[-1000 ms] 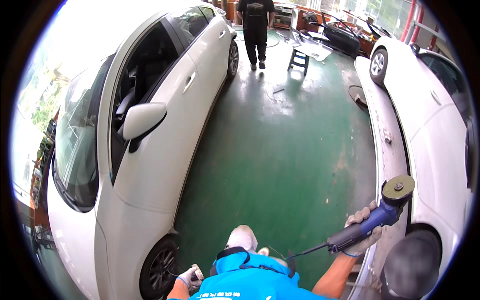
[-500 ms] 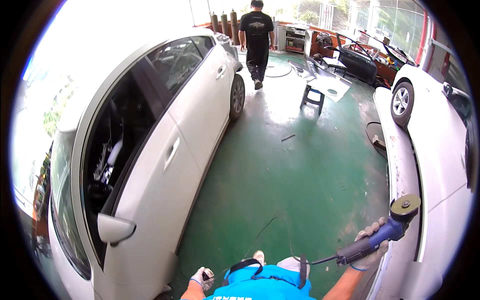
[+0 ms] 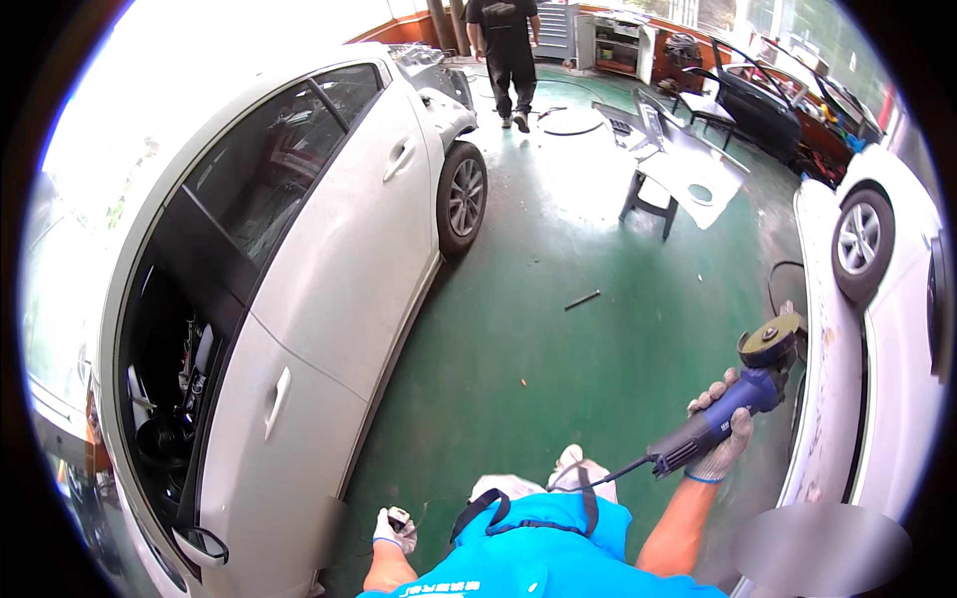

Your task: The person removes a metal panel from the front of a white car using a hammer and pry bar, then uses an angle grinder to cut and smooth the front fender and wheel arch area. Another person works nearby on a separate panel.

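Observation:
My right hand [image 3: 720, 429], in a pale work glove, is wrapped round the blue body of an angle grinder [image 3: 726, 417]. The grinder's disc [image 3: 773, 341] points up and away to the right, close to the white car on that side. From its rear end a dark cord [image 3: 608, 485] runs toward my waist. At my left side, my left hand [image 3: 396, 530], also gloved, is closed round a small dark-and-pale thing too small to name. It hangs beside the white car [image 3: 309, 329] on the left, apart from its door.
A person [image 3: 508, 60] in black walks at the far end. Ahead to the right, a pale panel [image 3: 703, 189] rests on a dark stand [image 3: 650, 207]. A thin dark bar [image 3: 582, 300] lies on the green floor. Another white car [image 3: 897, 329] flanks me on the right; car doors [image 3: 748, 110] stand behind.
I have moved forward between the cars, so the stand and floor bar look nearer. The grinder has shifted left and up in view, still in my right hand. The person ahead has walked on.

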Motion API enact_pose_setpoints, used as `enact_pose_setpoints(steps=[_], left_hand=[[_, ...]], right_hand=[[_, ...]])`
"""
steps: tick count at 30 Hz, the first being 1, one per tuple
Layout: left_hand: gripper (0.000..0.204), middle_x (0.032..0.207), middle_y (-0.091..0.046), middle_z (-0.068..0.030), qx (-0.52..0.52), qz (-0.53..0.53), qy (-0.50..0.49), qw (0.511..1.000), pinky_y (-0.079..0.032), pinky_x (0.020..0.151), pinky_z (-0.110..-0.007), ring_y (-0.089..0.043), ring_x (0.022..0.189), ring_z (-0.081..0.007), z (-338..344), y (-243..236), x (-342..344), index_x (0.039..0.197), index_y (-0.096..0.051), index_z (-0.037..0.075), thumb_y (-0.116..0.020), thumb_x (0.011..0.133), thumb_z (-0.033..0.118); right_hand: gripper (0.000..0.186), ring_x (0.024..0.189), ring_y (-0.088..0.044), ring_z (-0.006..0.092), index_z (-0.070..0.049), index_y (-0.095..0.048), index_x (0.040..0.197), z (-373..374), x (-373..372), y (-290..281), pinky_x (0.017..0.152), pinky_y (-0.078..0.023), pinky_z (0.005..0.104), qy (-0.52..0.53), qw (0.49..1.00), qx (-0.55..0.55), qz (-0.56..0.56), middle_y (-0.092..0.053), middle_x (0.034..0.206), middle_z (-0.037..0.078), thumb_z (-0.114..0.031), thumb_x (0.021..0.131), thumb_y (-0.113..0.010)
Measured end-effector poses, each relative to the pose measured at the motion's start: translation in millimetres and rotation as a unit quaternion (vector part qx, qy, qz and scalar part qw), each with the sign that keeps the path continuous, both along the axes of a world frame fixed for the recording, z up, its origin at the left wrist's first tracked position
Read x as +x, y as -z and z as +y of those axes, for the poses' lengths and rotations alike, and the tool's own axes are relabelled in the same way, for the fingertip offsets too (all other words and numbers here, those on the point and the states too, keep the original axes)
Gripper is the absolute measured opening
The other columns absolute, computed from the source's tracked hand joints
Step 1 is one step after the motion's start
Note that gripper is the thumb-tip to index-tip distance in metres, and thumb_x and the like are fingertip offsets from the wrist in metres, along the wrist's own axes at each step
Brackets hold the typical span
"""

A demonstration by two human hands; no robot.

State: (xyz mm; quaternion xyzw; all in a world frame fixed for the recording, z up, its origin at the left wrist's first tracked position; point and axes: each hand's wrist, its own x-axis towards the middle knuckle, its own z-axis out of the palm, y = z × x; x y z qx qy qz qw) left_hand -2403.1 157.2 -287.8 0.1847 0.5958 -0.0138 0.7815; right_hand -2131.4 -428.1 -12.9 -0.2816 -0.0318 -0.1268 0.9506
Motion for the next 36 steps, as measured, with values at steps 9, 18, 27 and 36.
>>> enact_pose_setpoints(steps=[9,18,27,36], left_hand=[[0.05,0.069,-0.063,0.0016,0.027,0.073,-0.068,0.995,-0.044,0.046,-0.031,-0.057,0.055,-0.0188,-57,42,236,0.08,-0.064,0.022,-0.051,0.106,0.062],[0.052,0.072,-0.065,-0.0014,-0.042,0.034,-0.102,0.993,-0.039,0.047,-0.031,-0.054,0.054,-0.0193,-68,101,489,0.076,-0.063,0.019,-0.049,0.109,0.057],[0.05,0.066,-0.061,0.0026,-0.014,0.051,-0.148,0.988,-0.041,0.045,-0.028,-0.055,0.053,-0.0155,-48,75,636,0.074,-0.062,0.019,-0.052,0.109,0.054],[0.046,0.073,-0.065,-0.0004,0.006,0.138,-0.257,0.956,-0.043,0.048,-0.032,-0.059,0.058,-0.0186,-92,115,779,0.085,-0.065,0.021,-0.061,0.102,0.064]], right_hand=[[0.081,0.102,-0.065,0.0223,-0.007,-0.04,0.145,5,313,-56,0.096,-0.056,0.0417,-0.113,0.991,-0.029,-0.058,-0.064,0.115,0.01,-0.019,0.082,-0.089],[0.082,0.106,-0.064,0.0274,-0.003,-0.035,0.154,22,558,-55,0.1,-0.055,0.0446,-0.093,0.981,-0.166,-0.047,-0.061,0.12,0.015,-0.017,0.089,-0.083],[0.08,0.118,-0.06,0.024,-0.003,-0.036,0.151,22,773,-71,0.104,-0.052,0.0395,-0.165,0.977,-0.087,-0.103,-0.058,0.124,0.013,-0.005,0.086,-0.084],[0.087,0.1,-0.065,0.025,-0.001,-0.044,0.152,94,1050,57,0.093,-0.058,0.0445,-0.28,0.936,-0.212,0.02,-0.062,0.117,0.012,-0.019,0.078,-0.086]])
